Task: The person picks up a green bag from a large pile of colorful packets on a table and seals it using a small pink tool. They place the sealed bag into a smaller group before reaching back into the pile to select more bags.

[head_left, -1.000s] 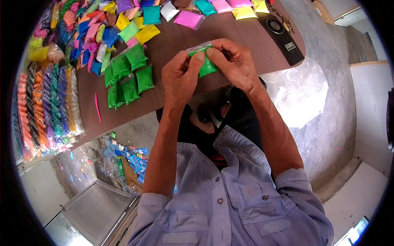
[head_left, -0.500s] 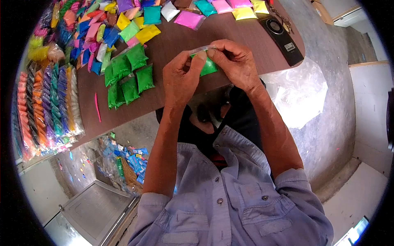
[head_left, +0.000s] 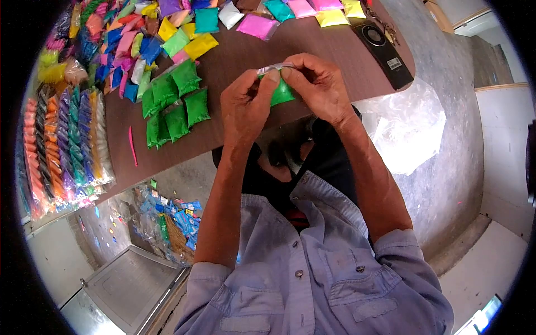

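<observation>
A small clear bag with green filling [head_left: 282, 94] is held at the table's front edge. My left hand [head_left: 245, 106] pinches its clear top edge from the left, thumb and fingers pressed together. On the right side, my right hand [head_left: 319, 86] pinches the same edge between thumb and forefinger. Several filled green bags [head_left: 177, 121] lie in a group on the table to the left of my hands. Farther left, a thin pink stick [head_left: 132, 146] lies on the brown table [head_left: 229, 56].
Many coloured bags [head_left: 201, 46] are heaped at the back left. Twisted coloured packs [head_left: 72, 139] line the left edge. A black phone-like device [head_left: 382, 53] lies at the right, near keys [head_left: 385, 25]. Clear plastic [head_left: 407, 125] and littered wrappers [head_left: 181, 220] are below the table.
The clear top edge of the green bag looks more folded and whiter between my fingers. Both hands have barely shifted.
</observation>
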Demonstrator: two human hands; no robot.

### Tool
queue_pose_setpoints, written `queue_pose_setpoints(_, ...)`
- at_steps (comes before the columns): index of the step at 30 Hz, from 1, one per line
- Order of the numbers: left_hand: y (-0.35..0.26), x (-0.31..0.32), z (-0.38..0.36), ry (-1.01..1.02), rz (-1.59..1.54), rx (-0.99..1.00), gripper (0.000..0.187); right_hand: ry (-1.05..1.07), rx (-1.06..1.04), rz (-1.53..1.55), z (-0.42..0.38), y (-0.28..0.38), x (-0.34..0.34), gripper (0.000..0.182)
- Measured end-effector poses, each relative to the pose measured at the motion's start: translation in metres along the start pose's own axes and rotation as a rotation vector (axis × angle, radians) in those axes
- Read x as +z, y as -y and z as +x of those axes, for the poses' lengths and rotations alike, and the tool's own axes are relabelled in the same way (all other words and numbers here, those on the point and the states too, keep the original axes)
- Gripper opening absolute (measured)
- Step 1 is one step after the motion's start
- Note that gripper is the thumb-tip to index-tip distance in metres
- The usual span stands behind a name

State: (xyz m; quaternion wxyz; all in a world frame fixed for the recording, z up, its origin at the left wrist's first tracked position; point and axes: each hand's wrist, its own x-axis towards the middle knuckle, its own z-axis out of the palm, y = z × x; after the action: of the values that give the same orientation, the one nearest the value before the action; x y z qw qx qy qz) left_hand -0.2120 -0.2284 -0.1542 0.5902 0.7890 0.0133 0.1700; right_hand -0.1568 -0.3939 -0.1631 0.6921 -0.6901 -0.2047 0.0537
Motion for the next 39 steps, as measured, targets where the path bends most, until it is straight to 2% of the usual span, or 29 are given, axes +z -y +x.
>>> queue_pose_setpoints(5, -0.006, 0.003, -0.001, -0.006, -0.055, -0.06, 0.02, -0.006, -0.049, -0.011, -0.001, -0.002, -0.001, 0.01)
queue_pose_setpoints(17, 0.007, 0.001, 0.0, -0.01, -0.046, 0.041, 0.014, -0.006, -0.005, -0.064, 0.001, -0.001, 0.0, 0.016)
queue_pose_setpoints(26, -0.004, 0.006, 0.006, 0.0, -0.039, -0.046, 0.017, -0.06, -0.048, -0.118, -0.001, -0.001, 0.0, 0.017)
queue_pose_setpoints(28, -0.015, 0.006, 0.013, 0.021, -0.023, -0.047, 0.02, -0.105, 0.013, 0.121, -0.001, -0.002, 0.003, 0.017)
queue_pose_setpoints(29, -0.016, 0.007, 0.018, 0.021, -0.023, -0.049, 0.02, -0.105, 0.015, 0.12, 0.002, -0.003, 0.005, 0.017)
queue_pose_setpoints(32, -0.008, 0.016, 0.045, -0.026, -0.047, 0.011, 0.025, -0.218, -0.042, 0.111, 0.019, 0.007, 0.007, 0.018)
queue_pose_setpoints(34, 0.001, 0.024, 0.069, -0.09, -0.012, 0.095, 0.029, -0.308, -0.039, -0.06, 0.038, 0.016, 0.005, 0.018)
queue_pose_setpoints(35, 0.006, 0.028, 0.079, -0.085, -0.015, 0.087, 0.029, -0.311, -0.03, -0.064, 0.05, 0.012, 0.004, 0.018)
queue_pose_setpoints(37, 0.014, 0.036, 0.1, -0.139, -0.033, 0.152, 0.026, -0.329, -0.157, -0.074, 0.079, 0.0, 0.002, 0.02)
queue_pose_setpoints(39, 0.016, 0.042, 0.117, -0.213, -0.037, 0.253, 0.026, -0.318, -0.123, -0.115, 0.1, -0.005, 0.004, 0.02)
